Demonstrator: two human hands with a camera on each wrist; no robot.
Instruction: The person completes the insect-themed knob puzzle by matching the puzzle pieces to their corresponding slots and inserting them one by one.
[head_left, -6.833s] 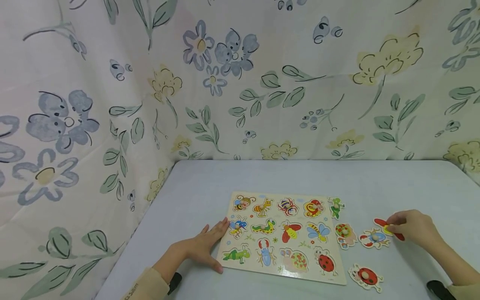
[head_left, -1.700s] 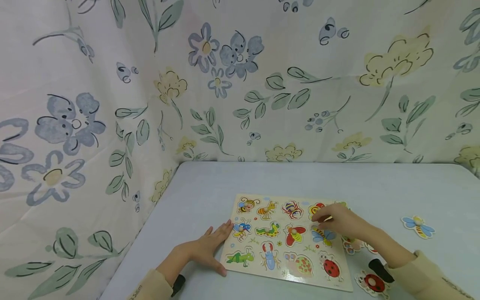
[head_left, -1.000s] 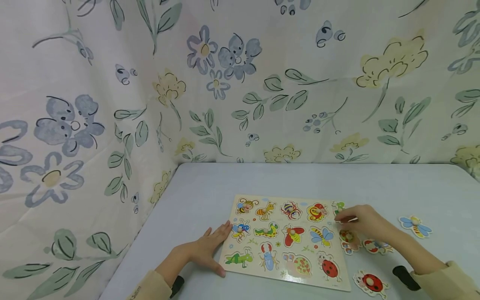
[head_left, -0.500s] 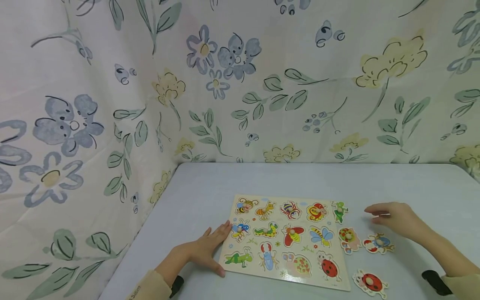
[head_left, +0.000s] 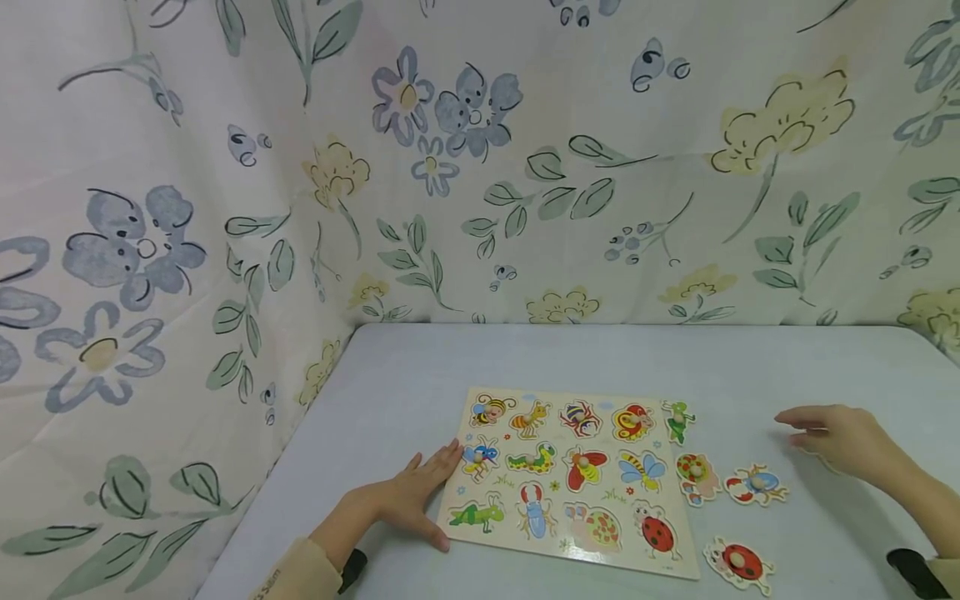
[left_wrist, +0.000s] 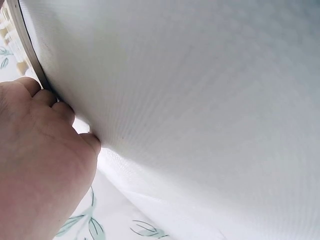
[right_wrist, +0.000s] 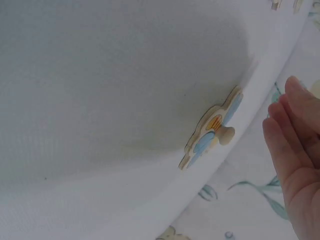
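Note:
A wooden insect peg puzzle board (head_left: 555, 546) lies on the table. My left hand (head_left: 408, 500) rests against its left edge, fingers extended. Knobbed pieces fill its top row; the mosquito, caterpillar and red moth piece (head_left: 585, 469) sit in the middle row. My right hand (head_left: 847, 437) hovers, holding nothing, above the dragonfly piece (right_wrist: 215, 127), which it mostly hides in the head view; the right wrist view shows a gap between fingers and knob. Loose at the board's right are the grasshopper piece (head_left: 678, 422), snail piece (head_left: 697, 477), stag beetle piece (head_left: 757, 484) and ladybug piece (head_left: 740, 564).
The table (head_left: 600, 354) has a pale cover and reaches back to a floral curtain (head_left: 480, 233). Another stretch of that curtain hangs along the left side. The loose pieces lie between the board and my right hand.
Earlier my right hand held the red moth piece, which now sits in the board. That hand has since left the board's upper right and moved right over the dragonfly piece. My left hand stays put.

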